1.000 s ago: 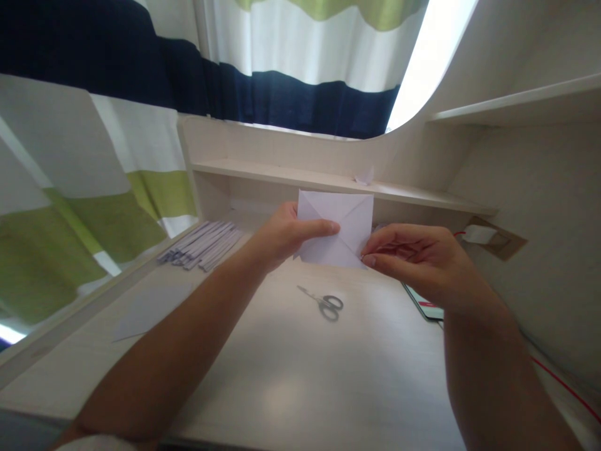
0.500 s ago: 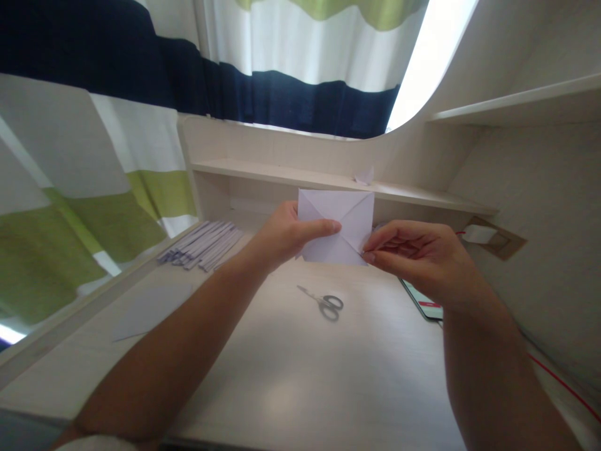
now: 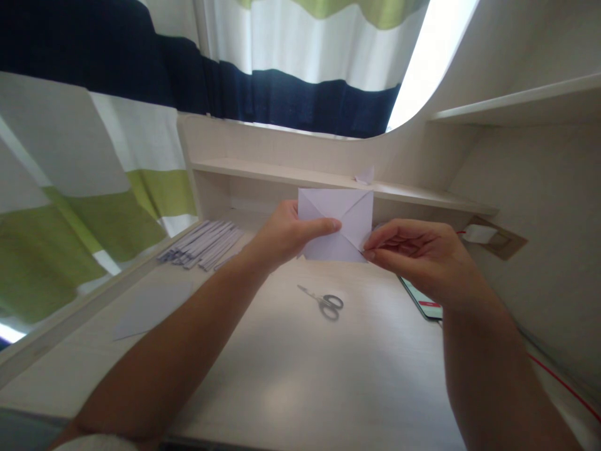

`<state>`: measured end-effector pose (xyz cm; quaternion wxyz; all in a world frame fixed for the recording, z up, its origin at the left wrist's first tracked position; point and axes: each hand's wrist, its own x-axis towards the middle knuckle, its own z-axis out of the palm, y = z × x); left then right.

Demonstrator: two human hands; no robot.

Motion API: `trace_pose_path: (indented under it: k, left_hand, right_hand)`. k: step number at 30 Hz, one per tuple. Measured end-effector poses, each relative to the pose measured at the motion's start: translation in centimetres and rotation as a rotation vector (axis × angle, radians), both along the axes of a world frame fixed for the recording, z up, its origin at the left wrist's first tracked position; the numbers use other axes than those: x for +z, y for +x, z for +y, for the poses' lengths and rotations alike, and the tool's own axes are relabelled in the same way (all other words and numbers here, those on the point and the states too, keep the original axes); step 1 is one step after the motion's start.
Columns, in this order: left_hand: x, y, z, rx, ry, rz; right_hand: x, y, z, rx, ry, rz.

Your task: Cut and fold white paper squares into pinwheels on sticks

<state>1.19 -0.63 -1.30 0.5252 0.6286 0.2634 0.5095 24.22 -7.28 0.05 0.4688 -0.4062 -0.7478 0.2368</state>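
Observation:
A white folded paper [image 3: 328,203], squarish with crease lines running diagonally to its middle, is held up above the desk. My left hand [image 3: 295,230] grips it from the left, thumb flat across the front and the other fingers hidden behind. At the paper's lower right corner, my right hand [image 3: 404,247] pinches the edge between thumb and forefinger. Below the paper, a pair of scissors [image 3: 323,302] with grey handles lies on the desk, touched by neither hand.
Several rolled paper sticks [image 3: 201,244] lie at the back left. A white paper sheet [image 3: 153,307] rests nearer on the left. Behind my right hand is a phone [image 3: 425,304]. A small folded paper [image 3: 365,176] stands on the shelf [image 3: 282,172]. A charger [image 3: 479,234] sits in the wall socket.
Almost nothing differs. The paper's lower edge has shifted up very slightly, and both hands keep the same hold.

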Motion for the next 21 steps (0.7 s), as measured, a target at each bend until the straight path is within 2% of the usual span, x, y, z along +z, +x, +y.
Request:
trace_pose_path:
  k: [12,21]
  left_hand:
    - [0.14,0.19,-0.26,0.002,-0.008,-0.042]
    - [-0.37,0.31,0.32,-0.022,0.025,-0.057]
  right_hand:
    - [-0.06,-0.04,0.20,0.002,0.012,0.037]
    - [-0.20,0.05,0.45,0.032,0.009,0.084]
